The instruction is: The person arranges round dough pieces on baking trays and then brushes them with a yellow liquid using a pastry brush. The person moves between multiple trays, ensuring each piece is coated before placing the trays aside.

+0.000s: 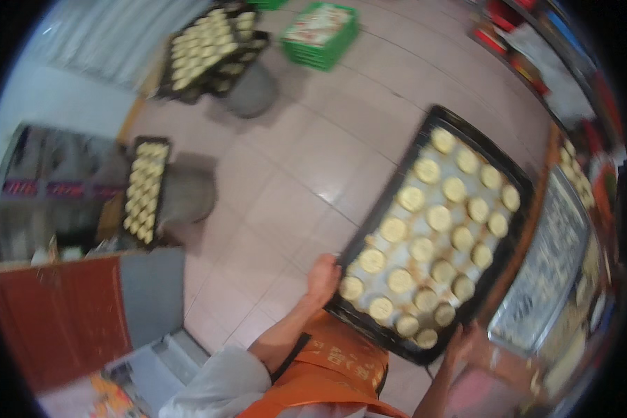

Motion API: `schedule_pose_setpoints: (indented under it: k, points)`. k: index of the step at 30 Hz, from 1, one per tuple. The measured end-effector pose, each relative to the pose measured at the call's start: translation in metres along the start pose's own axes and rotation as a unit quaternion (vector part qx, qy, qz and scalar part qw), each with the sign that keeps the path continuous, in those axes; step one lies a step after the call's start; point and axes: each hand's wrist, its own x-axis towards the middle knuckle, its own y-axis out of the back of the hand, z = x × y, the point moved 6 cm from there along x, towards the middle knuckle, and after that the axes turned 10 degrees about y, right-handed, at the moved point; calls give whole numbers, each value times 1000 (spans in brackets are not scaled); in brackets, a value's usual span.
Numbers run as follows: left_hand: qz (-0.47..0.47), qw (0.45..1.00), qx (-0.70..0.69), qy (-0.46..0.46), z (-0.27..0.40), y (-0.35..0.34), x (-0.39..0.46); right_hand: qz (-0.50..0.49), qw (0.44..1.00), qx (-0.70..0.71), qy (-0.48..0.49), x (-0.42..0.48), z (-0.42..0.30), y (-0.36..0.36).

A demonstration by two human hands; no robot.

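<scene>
A black baking tray (379, 196) spans the view right of centre, lined with pale, stained paper and bearing rows of round, flat, pale dough pieces (439, 218). My left hand (324, 277) is closed on the tray's left rim, near its lower corner. At the lower right, my right hand (462, 339) is at the tray's near right edge; its fingers are blurred and partly hidden. Below the tray shows an orange apron (334, 360) with printed writing.
To the right, a worktable (517, 261) bears a floury metal tray (543, 266). Trays of dough pieces (146, 193), (204, 47) rest on grey stools (188, 190) at the left and upper left. A green crate (321, 52) stands on the tiled floor. A red-brown cabinet (60, 318) is lower left.
</scene>
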Motion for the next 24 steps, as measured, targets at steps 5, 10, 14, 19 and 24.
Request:
schedule_pose_setpoints:
  k: [5,10,14,19,24]
  points:
    - [-2,1000,-23,12,16,7,0,37,996,-34,-74,3,-1,13]
    - [9,999,-38,7,16,20,-1,29,995,27,-92,0,-5,13]
    - [-1,998,-25,52,15,29,-6,-24,995,38,-92,0,5,17]
    - [5,999,-6,39,18,31,-6,-72,987,76,-124,8,-1,25]
    - [24,1000,6,13,20,26,-2,-101,989,14,-107,19,-14,26]
